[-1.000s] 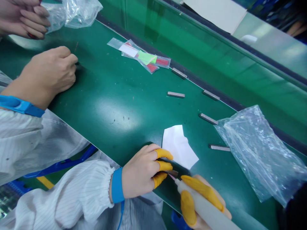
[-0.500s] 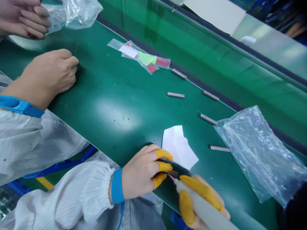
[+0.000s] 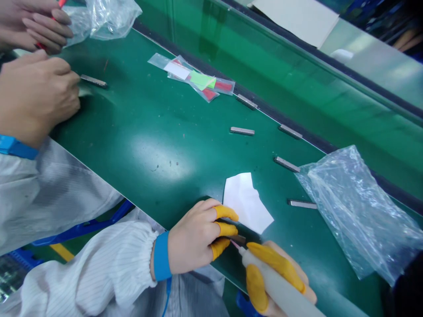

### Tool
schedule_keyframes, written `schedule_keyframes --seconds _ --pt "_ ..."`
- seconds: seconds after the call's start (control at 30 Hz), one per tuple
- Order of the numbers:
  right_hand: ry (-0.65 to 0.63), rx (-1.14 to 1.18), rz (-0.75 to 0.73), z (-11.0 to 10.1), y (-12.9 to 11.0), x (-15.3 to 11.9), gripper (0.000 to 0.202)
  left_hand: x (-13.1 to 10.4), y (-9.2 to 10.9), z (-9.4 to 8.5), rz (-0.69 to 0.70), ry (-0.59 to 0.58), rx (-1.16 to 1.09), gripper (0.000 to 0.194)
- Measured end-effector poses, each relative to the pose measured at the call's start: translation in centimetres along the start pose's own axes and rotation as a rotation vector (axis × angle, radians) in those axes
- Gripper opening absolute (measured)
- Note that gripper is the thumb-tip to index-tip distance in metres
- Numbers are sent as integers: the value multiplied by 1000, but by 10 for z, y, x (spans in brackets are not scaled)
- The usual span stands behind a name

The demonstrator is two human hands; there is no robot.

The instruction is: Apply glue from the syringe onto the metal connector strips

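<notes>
My left hand (image 3: pixel 194 240), with yellow-orange finger cots and a blue wrist strap, is closed on a narrow dark strip part (image 3: pixel 238 240) low over the bench edge. Its fingers hide most of the part. In my right hand (image 3: pixel 279 266), also wearing finger cots, is a pale dispensing bottle (image 3: pixel 287 290) with a thin pink needle tip. That tip (image 3: pixel 234 243) points at the strip part beside my left fingertips; whether it touches cannot be made out. A torn piece of white paper (image 3: pixel 247 204) lies just beyond my left fingers.
Several strip connectors, one in the middle (image 3: pixel 242 131), lie on the green bench (image 3: pixel 145 114). A clear plastic bag (image 3: pixel 360 211) lies at right; small labelled bags (image 3: pixel 198 79) lie along the back rail. At left are a co-worker's hand (image 3: pixel 39 94) and other fingers (image 3: pixel 49 31) holding something red.
The co-worker's hand at left has moved further left, and a strip connector now shows on the bench beside it. My own hands and the bottle have hardly moved.
</notes>
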State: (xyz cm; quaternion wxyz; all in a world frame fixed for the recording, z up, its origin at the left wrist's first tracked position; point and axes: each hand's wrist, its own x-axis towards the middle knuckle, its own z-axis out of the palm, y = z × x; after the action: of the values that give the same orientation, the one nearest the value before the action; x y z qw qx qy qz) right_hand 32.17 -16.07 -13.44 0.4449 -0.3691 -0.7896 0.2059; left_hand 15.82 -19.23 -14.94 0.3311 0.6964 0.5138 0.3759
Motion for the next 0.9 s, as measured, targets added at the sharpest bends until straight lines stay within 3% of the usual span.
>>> schedule_keyframes --seconds 0.4,0.53,0.9 --pt "-20 43 -165 0 8 5 30 0 -2 -1 28 -1 -13 16" --pt "-9 0 -114 2 5 7 19 0 -2 0 20 -9 -15 16" --pt "-4 -22 -96 3 1 7 20 0 -2 -1 9 -17 -9 15"
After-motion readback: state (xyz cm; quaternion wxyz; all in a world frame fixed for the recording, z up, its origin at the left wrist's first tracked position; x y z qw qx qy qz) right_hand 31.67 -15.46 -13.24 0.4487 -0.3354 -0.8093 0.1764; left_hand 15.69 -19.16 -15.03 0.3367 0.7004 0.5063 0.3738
